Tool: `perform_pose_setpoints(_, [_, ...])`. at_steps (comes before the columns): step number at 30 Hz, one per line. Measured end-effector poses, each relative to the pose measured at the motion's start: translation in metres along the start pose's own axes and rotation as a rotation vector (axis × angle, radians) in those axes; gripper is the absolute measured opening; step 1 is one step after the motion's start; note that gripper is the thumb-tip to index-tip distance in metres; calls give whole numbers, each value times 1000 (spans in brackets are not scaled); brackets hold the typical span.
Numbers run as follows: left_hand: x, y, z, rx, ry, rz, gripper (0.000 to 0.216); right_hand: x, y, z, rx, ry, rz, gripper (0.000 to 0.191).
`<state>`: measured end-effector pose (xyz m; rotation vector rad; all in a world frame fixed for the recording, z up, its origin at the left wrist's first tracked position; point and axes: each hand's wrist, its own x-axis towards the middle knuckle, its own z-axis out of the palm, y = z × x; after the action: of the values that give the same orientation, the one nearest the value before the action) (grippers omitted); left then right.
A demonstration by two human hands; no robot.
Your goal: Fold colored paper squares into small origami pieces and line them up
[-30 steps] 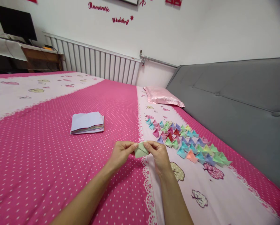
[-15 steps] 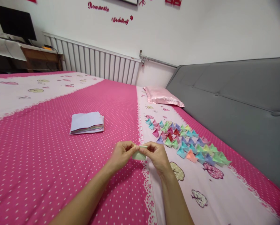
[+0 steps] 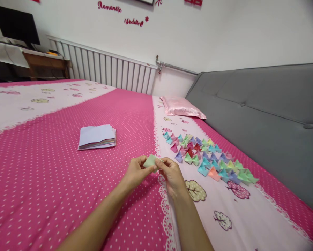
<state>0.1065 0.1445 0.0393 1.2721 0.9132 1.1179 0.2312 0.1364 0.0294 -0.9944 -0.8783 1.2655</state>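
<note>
A small pale green folded paper (image 3: 150,160) is held above the bed between both hands. My left hand (image 3: 137,172) pinches its lower left side, thumb pointing toward the right. On the other side, my right hand (image 3: 171,173) grips the right corner between thumb and fingers. The fingers behind the paper are partly hidden. Right of my hands, many small folded paper boats (image 3: 205,157) in green, blue, pink, red, purple and orange stand in loose rows. A stack of paper sheets (image 3: 97,136), white on top with coloured edges, lies to the left.
The bed has a pink dotted sheet (image 3: 67,181) with white printed bands. A pink pillow (image 3: 182,107) lies at the far side by the grey headboard (image 3: 263,104). A radiator (image 3: 101,62) runs along the wall, and a monitor (image 3: 16,26) stands on a desk.
The green paper has turned in my fingers and risen slightly, now showing a pointed corner upward. My right hand has shifted a little, its thumb now over the paper's right side.
</note>
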Motion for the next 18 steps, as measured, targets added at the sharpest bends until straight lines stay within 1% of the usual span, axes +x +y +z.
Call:
perform_pose_setpoints(3, [-1, 4, 0, -53, 50, -8, 24, 0, 1, 0, -13, 18, 8, 24])
perform_pose_setpoints(6, [-2, 7, 0, -55, 80, 0, 24, -1, -2, -2, -74, 8, -57, 23])
perform_pose_setpoints(9, [-1, 8, -3, -23, 118, 31, 28, -2, -5, -3, -125, -32, -91, 22])
perform_pose_setpoints(13, [2, 4, -7, 61, 128, 66, 27, -3, -9, -3, -180, -110, -129, 19])
perform_pose_setpoints(16, [2, 2, -8, 166, 119, 136, 20, -3, -11, -4, -234, -95, -195, 18])
perform_pose_setpoints(18, [2, 2, -9, 252, 124, 188, 16, -3, -11, -5, -254, -78, -201, 20])
